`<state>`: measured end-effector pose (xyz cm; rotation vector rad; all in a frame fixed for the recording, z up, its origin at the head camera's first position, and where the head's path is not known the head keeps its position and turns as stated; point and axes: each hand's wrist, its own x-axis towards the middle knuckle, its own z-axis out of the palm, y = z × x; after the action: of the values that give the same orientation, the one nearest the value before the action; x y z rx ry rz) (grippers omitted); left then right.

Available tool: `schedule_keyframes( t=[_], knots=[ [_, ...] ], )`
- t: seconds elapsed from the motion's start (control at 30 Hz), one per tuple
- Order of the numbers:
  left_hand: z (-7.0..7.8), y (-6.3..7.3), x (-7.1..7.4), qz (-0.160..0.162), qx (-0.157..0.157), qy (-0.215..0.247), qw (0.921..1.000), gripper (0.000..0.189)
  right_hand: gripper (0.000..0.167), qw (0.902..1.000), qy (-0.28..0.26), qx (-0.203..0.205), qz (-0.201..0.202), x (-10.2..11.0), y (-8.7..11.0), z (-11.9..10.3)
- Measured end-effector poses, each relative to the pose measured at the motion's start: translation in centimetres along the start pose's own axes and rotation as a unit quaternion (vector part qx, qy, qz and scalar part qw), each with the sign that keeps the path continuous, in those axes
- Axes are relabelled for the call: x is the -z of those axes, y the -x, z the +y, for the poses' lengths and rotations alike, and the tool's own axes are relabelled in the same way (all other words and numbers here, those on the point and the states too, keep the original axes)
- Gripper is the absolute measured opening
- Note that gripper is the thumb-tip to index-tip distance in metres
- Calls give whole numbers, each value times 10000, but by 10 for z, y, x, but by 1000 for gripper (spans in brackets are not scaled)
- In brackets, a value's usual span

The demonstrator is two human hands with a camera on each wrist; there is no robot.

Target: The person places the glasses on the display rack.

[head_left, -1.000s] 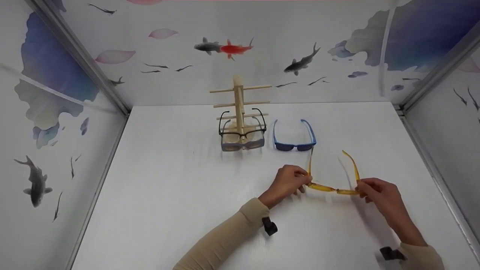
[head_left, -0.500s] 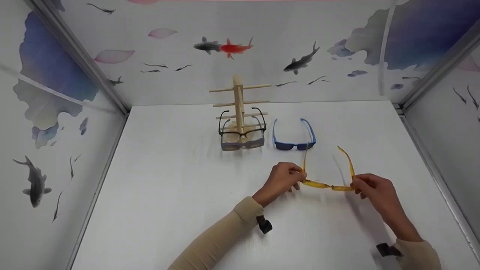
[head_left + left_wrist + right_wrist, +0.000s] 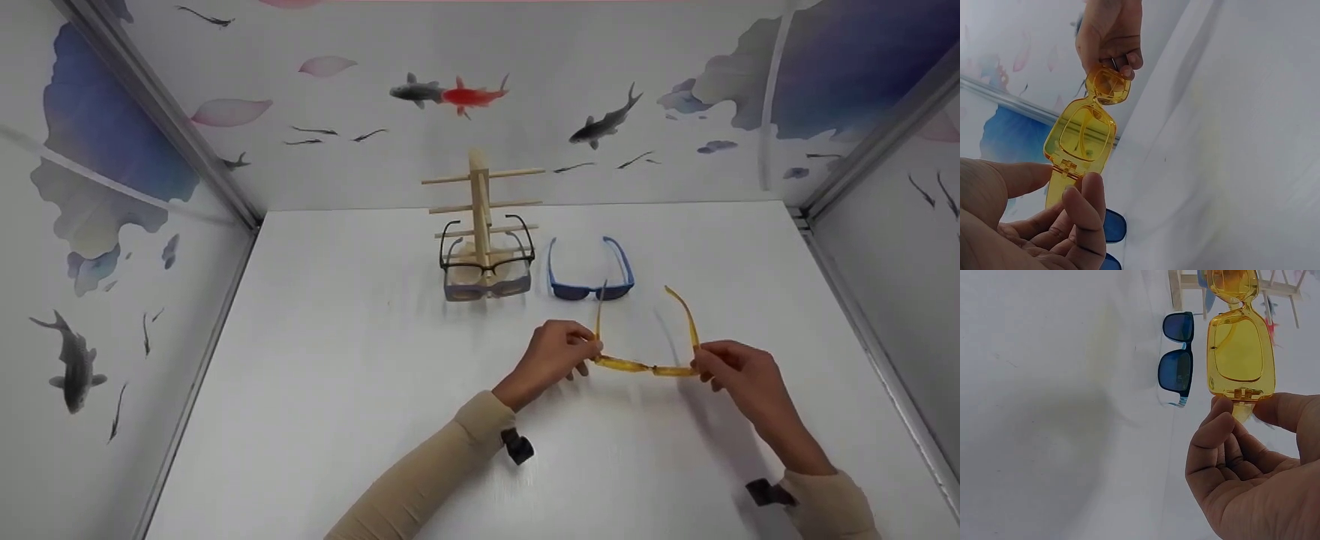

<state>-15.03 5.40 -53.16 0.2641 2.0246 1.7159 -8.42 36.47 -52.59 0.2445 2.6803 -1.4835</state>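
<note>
Yellow see-through sunglasses [image 3: 622,364] are held up between both hands, temples unfolded and pointing away from me. My left hand [image 3: 553,352] pinches them by the left hinge, thumb on one side and fingers on the other, as the left wrist view shows on the yellow frame [image 3: 1088,132]. At the other hinge my right hand [image 3: 742,371] pinches the right temple; the right wrist view shows the yellow lens [image 3: 1239,349] just above the fingertips. Beyond them, blue sunglasses [image 3: 591,291] with dark lenses stand on the table, temples toward the back.
A wooden glasses rack [image 3: 480,199] with several crossbars stands at the back middle. Black-framed glasses [image 3: 487,267] and grey-blue sunglasses [image 3: 487,289] hang on its lower bars. Printed walls enclose the white table [image 3: 360,420] at the back and both sides.
Both hands have moved left and slightly toward the back, carrying the yellow sunglasses along. One yellow temple now overlaps the blue sunglasses in the head view. The rack and its glasses have stayed put.
</note>
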Motion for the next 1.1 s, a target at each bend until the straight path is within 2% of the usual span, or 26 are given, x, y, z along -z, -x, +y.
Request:
schedule_keyframes(
  t=[0.2, 0.47, 0.73, 1.1],
  knots=[
    [0, 3, 5, 59, -3, -44, 10000, 15, 42, 9999, -7, 104, -39, -3, -1, -2],
    [2, 5, 10, 103, 82, -27, 9999, 16, 40, 10000, 59, 0, -61, -8, -4, -5],
    [4, 9, 16, 149, 189, -39, 9997, 15, 37, 9999, 52, 148, -70, -13, -6, -9],
    [5, 15, 25, 230, -34, 77, 9997, 20, 37, 9996, -89, 237, -85, -17, -10, -17]
  ],
)
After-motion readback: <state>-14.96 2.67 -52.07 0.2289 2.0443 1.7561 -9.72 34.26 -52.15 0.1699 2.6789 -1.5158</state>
